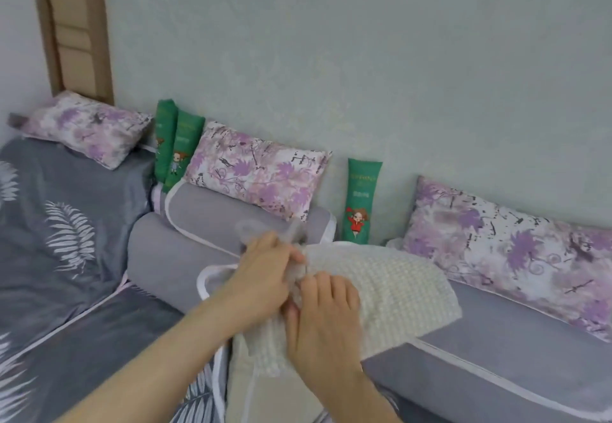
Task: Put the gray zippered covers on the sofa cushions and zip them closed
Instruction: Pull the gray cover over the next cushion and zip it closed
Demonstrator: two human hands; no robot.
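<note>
Cream waffle-textured cushion point(397, 290), near centre, lying across the sofa seat point(496, 330), its left end at your hands. Your left hand point(261, 277) pinches the limp gray cover point(261, 229); your right hand point(326, 316) grips the cushion's end. Blur hides any zipper. Both will likely handle soft and light and bunch easily, so take hold at corners and seams. Floral pillows point(258, 171) line the far wall.
</note>
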